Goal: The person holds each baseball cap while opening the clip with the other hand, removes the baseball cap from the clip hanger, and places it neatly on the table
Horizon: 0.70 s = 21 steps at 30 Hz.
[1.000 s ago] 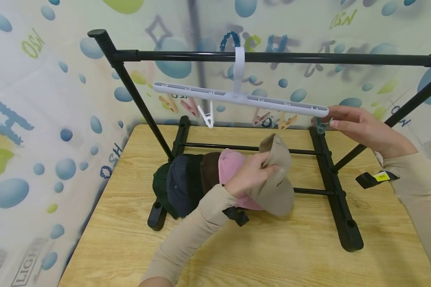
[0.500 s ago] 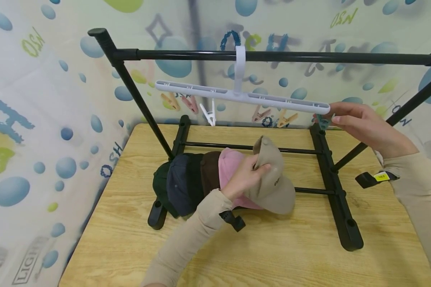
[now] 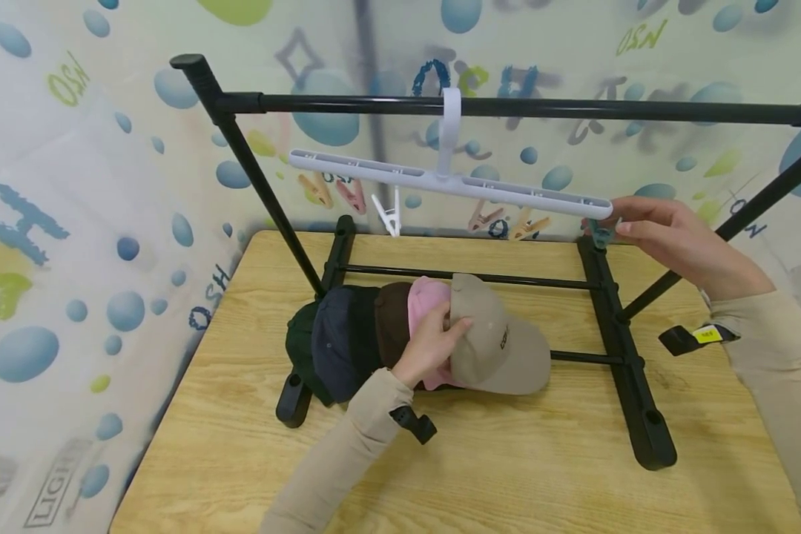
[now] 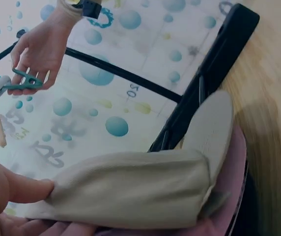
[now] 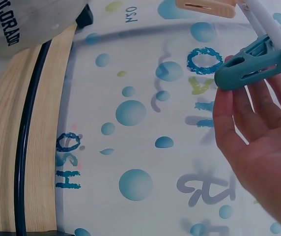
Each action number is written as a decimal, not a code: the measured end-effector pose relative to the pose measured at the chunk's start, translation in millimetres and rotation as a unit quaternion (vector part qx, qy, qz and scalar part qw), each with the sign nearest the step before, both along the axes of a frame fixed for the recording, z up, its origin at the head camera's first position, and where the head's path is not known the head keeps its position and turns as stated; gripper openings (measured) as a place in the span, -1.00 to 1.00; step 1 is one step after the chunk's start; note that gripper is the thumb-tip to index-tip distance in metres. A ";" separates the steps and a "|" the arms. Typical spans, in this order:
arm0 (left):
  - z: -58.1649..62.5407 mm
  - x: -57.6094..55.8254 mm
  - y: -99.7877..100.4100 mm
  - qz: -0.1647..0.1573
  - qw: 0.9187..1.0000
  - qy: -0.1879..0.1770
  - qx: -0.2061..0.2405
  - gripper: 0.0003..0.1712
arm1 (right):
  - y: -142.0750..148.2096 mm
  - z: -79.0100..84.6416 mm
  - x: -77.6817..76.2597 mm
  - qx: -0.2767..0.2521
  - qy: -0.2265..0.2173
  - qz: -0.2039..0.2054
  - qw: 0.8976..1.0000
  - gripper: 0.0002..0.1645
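Observation:
A beige cap (image 3: 487,334) with dark lettering lies at the right end of a row of caps, overlapping a pink cap (image 3: 427,297). My left hand (image 3: 429,345) pinches its back edge; in the left wrist view the thumb is on top of the fabric, the fingers beneath. Under the right end of the white hanger (image 3: 387,174) hangs a teal clip (image 5: 253,64). My right hand (image 3: 674,237) holds that clip between thumb and fingers, as the right wrist view shows from below. Brown, black, navy and dark green caps (image 3: 337,341) continue the row leftward.
The hanger hooks over a black rack's top bar (image 3: 574,109). Peach, pink and white clips (image 3: 389,215) dangle along it. The rack's feet (image 3: 627,378) and low crossbars stand on the wooden table (image 3: 507,467), before a patterned backdrop.
My left hand has moved left and lowered the raised back of the beige cap, which now sits rounded against the pink one. The right hand stays at the teal clip.

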<state>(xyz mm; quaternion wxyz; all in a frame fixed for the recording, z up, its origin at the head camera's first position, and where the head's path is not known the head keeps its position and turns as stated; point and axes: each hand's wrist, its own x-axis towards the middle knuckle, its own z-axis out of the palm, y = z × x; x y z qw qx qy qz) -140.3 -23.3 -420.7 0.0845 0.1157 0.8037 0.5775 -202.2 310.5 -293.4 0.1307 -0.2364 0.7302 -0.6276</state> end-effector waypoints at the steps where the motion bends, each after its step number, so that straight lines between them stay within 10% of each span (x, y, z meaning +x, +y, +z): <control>1: 0.0 -0.1 -2.1 0.009 1.000 0.006 -0.013 -0.73 | 0.0 0.1 0.4 0.001 0.000 -0.001 1.000 -0.58; 10: 1.5 -3.0 -19.3 0.064 0.978 0.111 -0.162 -0.65 | -1.7 0.8 4.6 0.013 0.016 0.012 1.000 -0.60; 21: -0.8 2.4 -31.4 0.049 0.985 0.082 -0.144 -0.80 | -0.8 -0.3 4.9 0.019 0.010 0.038 0.999 -0.57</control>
